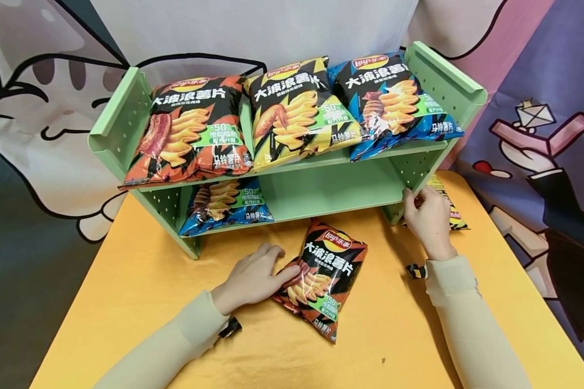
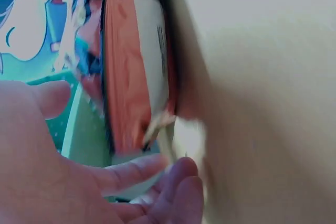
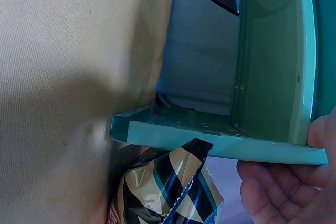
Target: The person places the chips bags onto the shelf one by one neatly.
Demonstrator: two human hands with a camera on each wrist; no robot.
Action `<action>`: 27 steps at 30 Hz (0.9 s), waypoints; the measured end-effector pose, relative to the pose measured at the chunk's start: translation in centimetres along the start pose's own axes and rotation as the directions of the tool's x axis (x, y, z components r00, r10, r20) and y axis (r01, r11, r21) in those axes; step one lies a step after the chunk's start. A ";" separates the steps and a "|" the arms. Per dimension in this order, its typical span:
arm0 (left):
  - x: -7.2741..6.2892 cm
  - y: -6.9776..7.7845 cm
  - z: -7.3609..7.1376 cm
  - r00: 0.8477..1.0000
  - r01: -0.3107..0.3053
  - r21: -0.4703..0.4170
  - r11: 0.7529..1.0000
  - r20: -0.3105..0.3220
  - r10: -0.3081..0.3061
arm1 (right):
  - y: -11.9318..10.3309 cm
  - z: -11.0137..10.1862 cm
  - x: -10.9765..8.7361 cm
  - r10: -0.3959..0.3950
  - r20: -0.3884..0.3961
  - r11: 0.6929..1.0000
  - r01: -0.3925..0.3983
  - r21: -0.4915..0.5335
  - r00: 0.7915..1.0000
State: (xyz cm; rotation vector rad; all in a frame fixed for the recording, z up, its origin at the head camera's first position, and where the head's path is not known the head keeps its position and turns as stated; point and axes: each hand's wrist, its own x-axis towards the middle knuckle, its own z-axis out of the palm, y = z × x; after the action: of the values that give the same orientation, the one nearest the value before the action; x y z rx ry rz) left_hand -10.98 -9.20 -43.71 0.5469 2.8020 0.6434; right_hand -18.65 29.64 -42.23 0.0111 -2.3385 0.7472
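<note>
A red-and-black bag of potato chips point(image 1: 338, 259) lies tilted on the table in front of a green two-tier shelf point(image 1: 321, 189). My left hand point(image 1: 250, 275) is at the bag's left side, thumb over its edge in the head view. The left wrist view shows that hand with fingers spread and the red bag point(image 2: 126, 66) between thumb and fingers, not gripped. At the shelf's right side panel point(image 3: 210, 144), my right hand point(image 1: 430, 221) holds the front edge, thumb inside and fingers outside.
Red point(image 1: 190, 129), yellow point(image 1: 302, 113) and blue point(image 1: 394, 100) chip bags stand on the top tier. Another blue bag point(image 1: 226, 200) sits at the lower tier's left. A yellow bag point(image 1: 450, 202) lies on the yellow-covered table point(image 1: 370, 351), right of the shelf.
</note>
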 end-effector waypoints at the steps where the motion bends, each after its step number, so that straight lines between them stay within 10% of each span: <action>1: -0.2 -0.3 -0.3 1.000 -0.003 -0.013 1.000 -0.016 0.002 | 0.0 0.0 0.0 0.000 0.001 1.000 0.000 0.000 1.000; 7: -2.1 -1.7 -2.1 0.979 -0.129 -0.047 0.990 -0.166 0.120 | -0.2 0.0 0.1 -0.011 0.004 1.000 0.011 0.002 1.000; 11: -3.0 -2.6 -3.5 0.874 -0.354 0.002 0.935 -0.355 0.331 | -0.2 0.0 0.2 -0.010 -0.001 1.000 0.010 0.003 1.000; 14: -3.1 -3.2 -4.8 0.677 -0.535 0.084 0.841 -0.553 0.486 | -0.1 0.0 0.1 -0.003 0.001 1.000 0.003 -0.003 1.000; 18: -2.9 -3.1 -6.9 0.301 -0.684 0.213 0.698 -0.789 0.535 | 0.1 0.0 0.0 0.004 0.004 1.000 -0.004 -0.011 1.000; 21: -2.8 -2.8 -8.6 0.066 -0.703 0.260 0.662 -0.903 0.424 | 0.1 0.0 0.0 0.003 0.002 1.000 -0.003 -0.011 1.000; 24: -2.7 -2.8 -10.0 -0.078 -0.669 0.238 0.704 -0.965 0.252 | 0.1 0.0 -0.1 0.002 -0.001 1.000 -0.002 -0.011 1.000; 27: -2.7 -3.2 -11.3 -0.154 -0.640 0.169 0.749 -0.984 0.090 | 0.1 0.0 -0.1 0.000 0.001 1.000 0.000 -0.012 1.000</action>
State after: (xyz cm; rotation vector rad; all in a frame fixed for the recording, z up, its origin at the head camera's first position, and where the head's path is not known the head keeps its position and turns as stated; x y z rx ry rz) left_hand -12.76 -17.17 -34.87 1.2804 3.2814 2.7992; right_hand -18.62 29.66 -42.32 0.0063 -2.3434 0.7333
